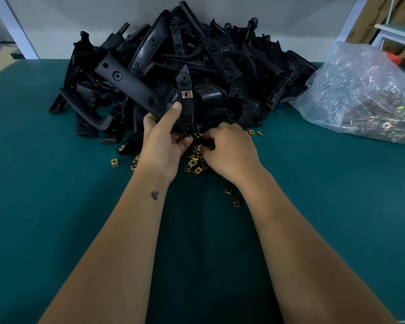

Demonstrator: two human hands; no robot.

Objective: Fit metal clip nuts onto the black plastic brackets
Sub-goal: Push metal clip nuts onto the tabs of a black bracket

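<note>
Left hand (164, 139) grips a black bracket (185, 106) upright, fingers curled round its lower end, one clip nut (186, 94) already fitted mid-bracket. Right hand (229, 152) is down in loose clip nuts (194, 163) on the green table (56, 206); its fingers are curled, pinch unclear. Bracket pile (197, 59) behind, bag of nuts (365, 97) right.

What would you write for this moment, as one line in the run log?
left hand: holds black plastic bracket, one copper-coloured metal clip nut fitted | right hand: fingers curled in loose brass-coloured clip nuts on green table
</note>
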